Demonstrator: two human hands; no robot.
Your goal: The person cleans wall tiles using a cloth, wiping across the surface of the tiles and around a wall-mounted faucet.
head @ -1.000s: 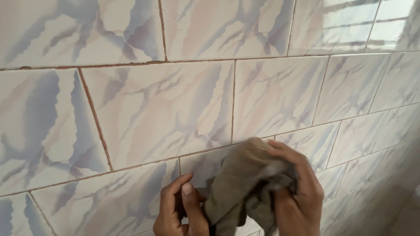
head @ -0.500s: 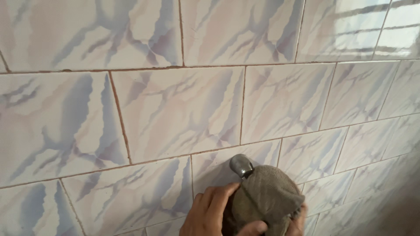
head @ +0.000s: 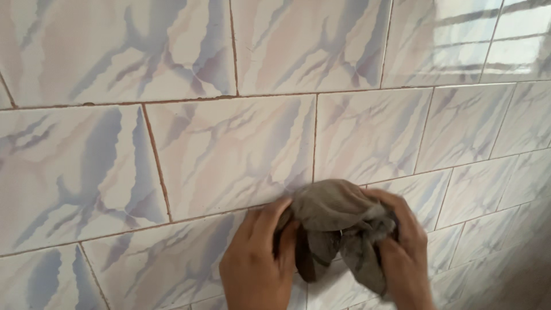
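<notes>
Both hands grip a brownish cloth [head: 338,221] bunched against the tiled wall [head: 218,149]: the left hand [head: 258,261] cups its left edge, the right hand [head: 402,247] clenches its right side, equally near.

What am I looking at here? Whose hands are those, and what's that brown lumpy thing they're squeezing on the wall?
The picture comes from a small camera worn on a person's head, so you see what that person sees. There is no machine here, just two bare hands. The left hand and the right hand both belong to the person wearing the camera. Between them they grip a brownish-grey cloth, bunched up and pressed close to the wall. The wall is covered in shiny tiles with pale pink and blue marble swirls, and thin reddish-brown lines run between the tiles. At the top right, the tiles reflect bright light, perhaps from a window. Whatever is under the cloth is hidden, so I cannot tell you what it covers.
</notes>
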